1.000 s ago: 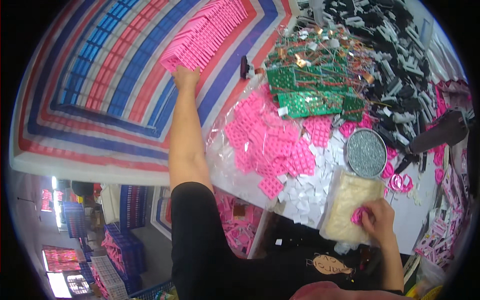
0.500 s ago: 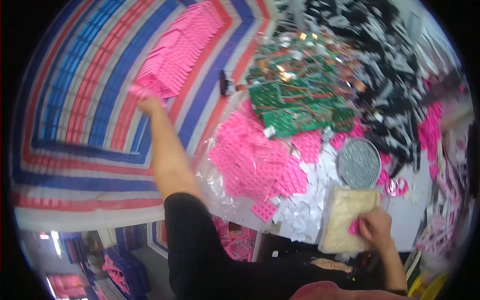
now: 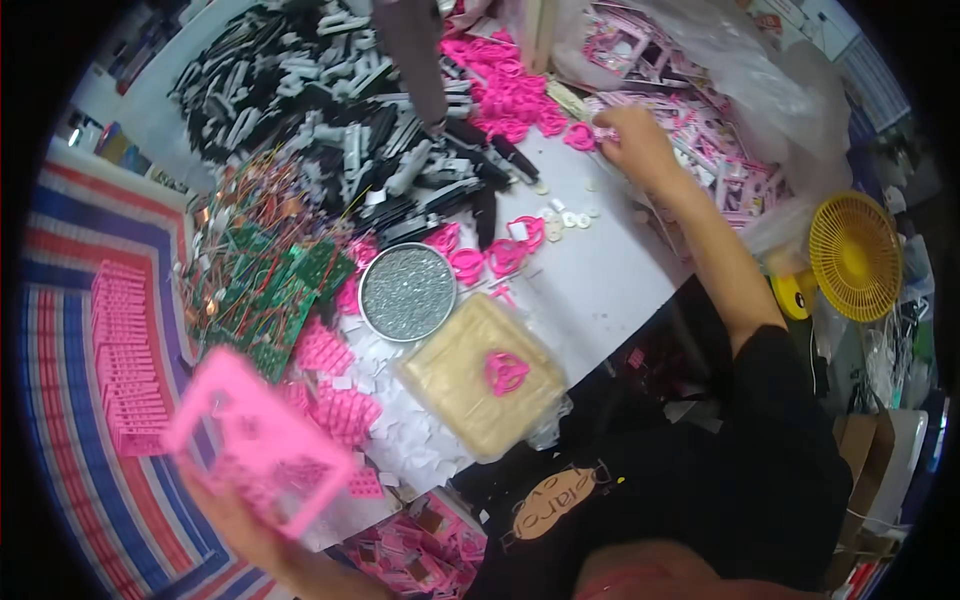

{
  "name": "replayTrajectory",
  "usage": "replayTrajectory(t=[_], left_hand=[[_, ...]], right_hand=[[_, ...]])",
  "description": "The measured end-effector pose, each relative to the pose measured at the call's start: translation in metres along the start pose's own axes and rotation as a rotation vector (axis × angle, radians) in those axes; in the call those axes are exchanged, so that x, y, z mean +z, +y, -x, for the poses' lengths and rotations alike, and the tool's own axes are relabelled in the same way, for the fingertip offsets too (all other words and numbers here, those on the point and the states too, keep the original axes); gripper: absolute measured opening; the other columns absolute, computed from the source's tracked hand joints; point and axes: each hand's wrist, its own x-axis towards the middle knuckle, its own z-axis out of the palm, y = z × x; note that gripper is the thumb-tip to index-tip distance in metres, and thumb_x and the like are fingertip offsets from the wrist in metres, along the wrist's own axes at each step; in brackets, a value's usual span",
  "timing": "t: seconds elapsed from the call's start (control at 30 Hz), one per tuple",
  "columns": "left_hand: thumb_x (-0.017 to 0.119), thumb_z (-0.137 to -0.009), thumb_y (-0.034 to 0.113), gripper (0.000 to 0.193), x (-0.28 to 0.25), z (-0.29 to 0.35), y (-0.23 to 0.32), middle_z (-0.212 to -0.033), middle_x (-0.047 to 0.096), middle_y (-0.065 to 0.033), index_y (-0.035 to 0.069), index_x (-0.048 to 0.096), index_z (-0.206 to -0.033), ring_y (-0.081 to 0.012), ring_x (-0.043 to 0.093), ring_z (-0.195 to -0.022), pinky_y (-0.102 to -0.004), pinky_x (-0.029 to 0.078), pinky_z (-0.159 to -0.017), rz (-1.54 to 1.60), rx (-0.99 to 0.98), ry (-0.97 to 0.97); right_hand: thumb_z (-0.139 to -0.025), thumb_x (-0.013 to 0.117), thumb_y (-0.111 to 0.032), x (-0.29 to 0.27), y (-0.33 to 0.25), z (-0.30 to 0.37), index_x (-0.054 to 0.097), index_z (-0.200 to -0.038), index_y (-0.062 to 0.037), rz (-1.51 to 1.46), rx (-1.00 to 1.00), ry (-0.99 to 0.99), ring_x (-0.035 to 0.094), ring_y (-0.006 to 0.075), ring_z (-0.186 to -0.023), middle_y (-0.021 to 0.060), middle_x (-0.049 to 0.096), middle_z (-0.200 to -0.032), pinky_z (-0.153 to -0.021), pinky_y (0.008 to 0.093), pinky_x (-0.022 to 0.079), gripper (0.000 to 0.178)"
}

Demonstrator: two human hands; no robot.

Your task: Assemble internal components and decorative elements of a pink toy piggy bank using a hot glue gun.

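- A pink plastic frame point(image 3: 268, 428) with cutouts is slanting, blurred, in the left hand point(image 3: 236, 515).
- A pink ring point(image 3: 579, 137) is lying beside the right hand point(image 3: 632, 142).

The left hand point(image 3: 222, 508) is held raised at eight o'clock, closed in a grip, its fingers blurred and partly hidden. Its bare forearm point(image 3: 315, 574) is slanted in from seven o'clock. The right hand point(image 3: 632, 142) is extended between one and two o'clock, fingers bent, fingertips too small to be read; its bare forearm point(image 3: 718, 245) is angled toward eleven o'clock from a bent elbow.
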Motion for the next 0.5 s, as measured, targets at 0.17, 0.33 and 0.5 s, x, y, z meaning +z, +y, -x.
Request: replayTrajectory(t=[0.17,0.33,0.5], left_hand=[[0.055,-0.100,0.005,0.060,0.102,0.086,-0.059,-0.130,0.062,-0.0109,0.011,0.036,-0.157,-0.0105,0.065,-0.086,-0.0172,0.051,-0.056,0.119,-0.175,-0.192],[0.054,-0.102,0.010,0.045,0.157,0.125,-0.052,-0.128,0.062,-0.0097,0.006,0.049,-0.146,-0.0109,0.066,-0.090,-0.0184,0.052,-0.059,0.216,-0.371,-0.237],[0.054,-0.102,0.014,0.048,0.193,0.146,-0.065,-0.139,0.051,-0.0152,0.000,0.044,-0.147,-0.0236,0.063,-0.110,-0.0329,0.057,-0.088,0.265,-0.200,-0.213]], right_hand=[[-0.079,0.068,-0.011,0.004,0.100,-0.045,0.073,-0.104,-0.0122,0.342,-0.054,-0.089,0.066,0.0375,-0.100,0.0142,0.071,-0.105,-0.084,0.0507,0.054,0.025],[-0.086,0.069,-0.014,-0.025,0.124,-0.066,0.072,-0.104,-0.0107,0.114,0.056,0.289,0.066,0.0325,-0.081,0.0091,0.072,-0.091,-0.071,0.0443,0.053,0.018],[-0.094,0.070,-0.016,-0.083,0.017,-0.022,0.070,-0.110,0.0005,-0.972,0.412,0.293,0.058,0.0101,-0.068,-0.0015,0.066,-0.081,-0.059,0.0289,0.046,0.023]])
